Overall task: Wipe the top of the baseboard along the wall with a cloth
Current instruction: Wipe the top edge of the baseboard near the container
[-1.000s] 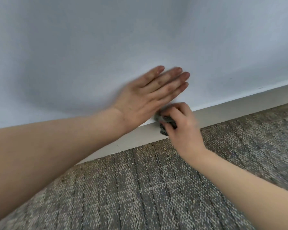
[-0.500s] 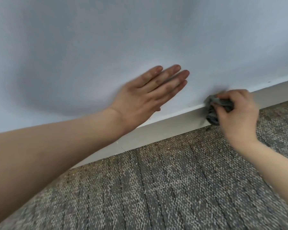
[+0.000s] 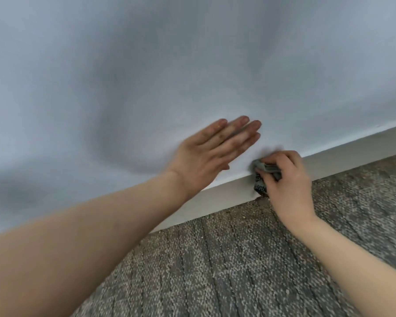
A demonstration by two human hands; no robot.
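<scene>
Our left hand (image 3: 212,154) flat against wall (image 3: 146,76), fingers straight, holding nothing. Our right hand (image 3: 286,181) curled tight round bunched grey cloth (image 3: 262,177), pressing it onto top edge of baseboard (image 3: 226,193), just right of left hand. Cloth end hangs over baseboard face. Patterned carpet (image 3: 215,259) below.
</scene>
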